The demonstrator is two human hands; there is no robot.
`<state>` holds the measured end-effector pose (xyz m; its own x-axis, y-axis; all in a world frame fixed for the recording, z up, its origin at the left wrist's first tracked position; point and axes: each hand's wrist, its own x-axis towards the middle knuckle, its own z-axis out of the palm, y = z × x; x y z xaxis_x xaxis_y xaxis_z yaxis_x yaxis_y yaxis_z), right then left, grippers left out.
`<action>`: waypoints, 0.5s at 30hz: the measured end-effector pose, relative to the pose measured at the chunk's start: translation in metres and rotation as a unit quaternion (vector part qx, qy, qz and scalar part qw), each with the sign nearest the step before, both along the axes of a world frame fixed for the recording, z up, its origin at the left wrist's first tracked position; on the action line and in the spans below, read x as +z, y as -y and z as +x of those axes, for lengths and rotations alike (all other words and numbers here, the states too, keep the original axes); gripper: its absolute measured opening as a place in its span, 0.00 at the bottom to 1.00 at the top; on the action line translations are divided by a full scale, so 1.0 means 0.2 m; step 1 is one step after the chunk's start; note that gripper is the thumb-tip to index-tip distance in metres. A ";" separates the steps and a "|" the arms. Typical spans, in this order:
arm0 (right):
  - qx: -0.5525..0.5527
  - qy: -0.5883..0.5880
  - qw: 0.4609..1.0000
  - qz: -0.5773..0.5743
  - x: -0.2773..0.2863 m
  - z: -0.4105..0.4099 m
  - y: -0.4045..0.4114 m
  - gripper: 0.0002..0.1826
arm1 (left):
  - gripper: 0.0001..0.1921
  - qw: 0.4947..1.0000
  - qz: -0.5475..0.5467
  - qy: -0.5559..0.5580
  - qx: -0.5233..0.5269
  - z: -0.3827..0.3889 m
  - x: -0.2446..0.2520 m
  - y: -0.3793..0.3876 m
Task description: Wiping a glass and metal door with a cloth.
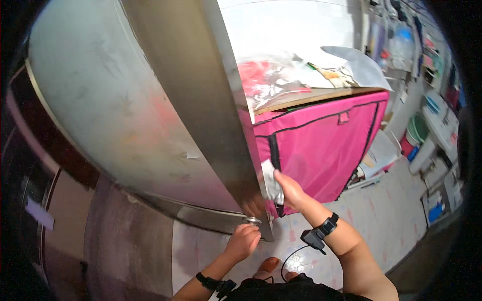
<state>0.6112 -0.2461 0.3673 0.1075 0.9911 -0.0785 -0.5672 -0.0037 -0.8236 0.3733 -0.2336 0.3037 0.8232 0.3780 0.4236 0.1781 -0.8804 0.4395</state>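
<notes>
A metal-framed door with a frosted glass panel stands before me on the left. Low on its frame is a round metal knob, and the fingers of my left hand are closed around it. My right hand holds a crumpled white and silvery sheet, perhaps a wipe or a packet, close by the narrow edge of the door. Whether the sheet touches that edge is unclear. The fingers of the right hand are partly hidden behind the sheet.
Right behind the door stands a pink fabric cabinet; plastic bags and papers lie on its board top. Farther right are a clear plastic bin, buckets and a white pedestal washbasin. The floor is tiled.
</notes>
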 end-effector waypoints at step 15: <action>0.303 0.283 0.847 0.333 0.18 -0.92 0.45 0.34 | 0.31 0.843 0.222 0.301 0.387 -0.54 0.71 0.83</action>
